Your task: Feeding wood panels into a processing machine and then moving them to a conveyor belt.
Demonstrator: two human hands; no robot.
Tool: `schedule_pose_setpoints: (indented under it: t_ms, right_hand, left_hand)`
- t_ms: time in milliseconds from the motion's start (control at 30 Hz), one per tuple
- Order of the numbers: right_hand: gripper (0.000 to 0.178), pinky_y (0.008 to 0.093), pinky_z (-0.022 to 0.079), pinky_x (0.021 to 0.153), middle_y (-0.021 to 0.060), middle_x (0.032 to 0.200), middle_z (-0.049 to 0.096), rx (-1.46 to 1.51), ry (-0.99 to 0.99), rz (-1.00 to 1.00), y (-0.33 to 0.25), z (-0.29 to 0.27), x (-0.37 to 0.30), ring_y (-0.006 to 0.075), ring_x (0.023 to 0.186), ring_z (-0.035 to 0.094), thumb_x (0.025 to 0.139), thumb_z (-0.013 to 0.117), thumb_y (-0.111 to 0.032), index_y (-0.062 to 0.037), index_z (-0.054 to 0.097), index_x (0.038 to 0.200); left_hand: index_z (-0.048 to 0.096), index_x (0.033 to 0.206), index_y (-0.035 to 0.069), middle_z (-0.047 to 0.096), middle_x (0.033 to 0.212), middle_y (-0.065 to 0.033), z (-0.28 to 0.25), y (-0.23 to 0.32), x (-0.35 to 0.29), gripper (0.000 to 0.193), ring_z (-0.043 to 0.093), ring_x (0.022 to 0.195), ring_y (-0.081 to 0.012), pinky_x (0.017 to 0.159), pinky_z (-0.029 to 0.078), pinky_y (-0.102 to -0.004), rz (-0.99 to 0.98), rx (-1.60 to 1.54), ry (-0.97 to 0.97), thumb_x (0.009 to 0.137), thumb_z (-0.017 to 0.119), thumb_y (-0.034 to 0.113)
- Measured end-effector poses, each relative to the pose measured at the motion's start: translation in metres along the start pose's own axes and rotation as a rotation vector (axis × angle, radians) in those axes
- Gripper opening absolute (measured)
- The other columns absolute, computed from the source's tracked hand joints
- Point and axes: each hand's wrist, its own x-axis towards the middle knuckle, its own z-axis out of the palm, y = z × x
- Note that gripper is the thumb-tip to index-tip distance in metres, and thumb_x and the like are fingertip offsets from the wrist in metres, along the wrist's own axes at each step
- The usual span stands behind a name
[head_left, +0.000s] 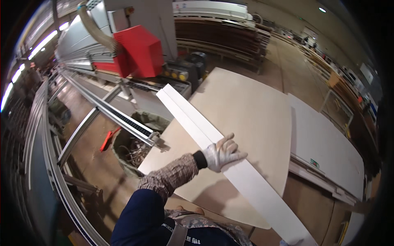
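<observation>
A long, narrow white board [262, 192] slants from the machine side down to the lower right, above a wide pale panel [250, 106]. A lengthwise line runs along its far half; whether this is a groove or a second strip, I cannot tell. My left hand [221, 155], in a whitish glove with bare fingertips showing, is closed across the board near its middle. At the lower edge, my right hand [298, 242] is mostly cut off; a gloved part of it lies on the board's near end, seemingly gripping it.
A machine with a red cover [141, 51] and hose stands at the far left. Below it are a metal rail [111, 112], a scrap-filled bin [123, 162] and a red tool [107, 139] near the bin. White panels [324, 147] are stacked at right; more boards [217, 39] lie behind.
</observation>
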Motion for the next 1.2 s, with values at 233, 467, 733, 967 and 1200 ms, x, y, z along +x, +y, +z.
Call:
schedule_pose_setpoints:
  t_ms: [233, 467, 733, 967, 1200]
  right_hand:
    - [0.069, 0.0546, 0.037, 0.116, 0.0211, 0.147, 0.054, -0.085, -0.264, 0.013, 0.03, 0.098, -0.092, 0.033, 0.138, 0.049, 0.093, 0.064, -0.054, -0.0153, 0.05, 0.149]
    - [0.066, 0.0563, 0.036, 0.117, 0.0193, 0.15, 0.051, -0.171, -0.635, -0.061, 0.073, 0.118, -0.184, 0.0344, 0.139, 0.047, 0.098, 0.058, -0.05, -0.0118, 0.048, 0.15]
    - [0.062, 0.0583, 0.035, 0.117, 0.0172, 0.153, 0.049, -0.22, -1.024, -0.309, 0.088, 0.028, -0.348, 0.036, 0.14, 0.046, 0.104, 0.052, -0.046, -0.0077, 0.045, 0.152]
    - [0.05, 0.0568, 0.043, 0.109, 0.0184, 0.149, 0.054, -0.111, -1.485, 0.176, 0.074, -0.065, -0.58, 0.0346, 0.132, 0.054, 0.105, 0.054, -0.034, -0.0069, 0.051, 0.147]
    - [0.044, 0.0453, 0.053, 0.104, 0.0134, 0.131, 0.067, -0.04, -1.537, 1.415, 0.07, -0.156, -0.834, 0.0297, 0.118, 0.064, 0.098, 0.065, -0.033, -0.0044, 0.064, 0.131]
  left_hand:
    - [0.061, 0.138, 0.028, 0.06, 0.106, -0.0152, -0.096, 0.082, -0.091, 0.058, 0.063, 0.107, -0.0349, 0.107, 0.045, -0.0659, -0.192, 0.344, 0.275, 0.081, 0.071, 0.02]
    - [0.067, 0.128, 0.034, 0.055, 0.119, -0.0116, -0.194, 0.212, -0.24, 0.054, 0.059, 0.117, -0.0312, 0.116, 0.035, -0.0659, -0.468, 0.662, 0.301, 0.076, 0.075, 0.021]
    - [0.061, 0.116, 0.03, 0.059, 0.116, -0.0101, -0.281, 0.517, -0.455, 0.048, 0.061, 0.115, -0.0334, 0.124, 0.017, -0.0643, -0.817, 1.122, 0.315, 0.073, 0.082, 0.031]
    - [0.059, 0.116, 0.026, 0.051, 0.119, -0.0128, -0.313, 0.794, -0.583, 0.046, 0.057, 0.113, -0.0371, 0.107, 0.035, -0.0695, -1.172, 1.297, 0.295, 0.073, 0.074, 0.018]
    - [0.042, 0.149, 0.029, 0.049, 0.125, -0.0146, -0.286, 0.97, -0.644, 0.072, 0.053, 0.116, -0.0364, 0.104, 0.042, -0.0657, -1.605, 1.514, 0.193, 0.084, 0.071, 0.024]
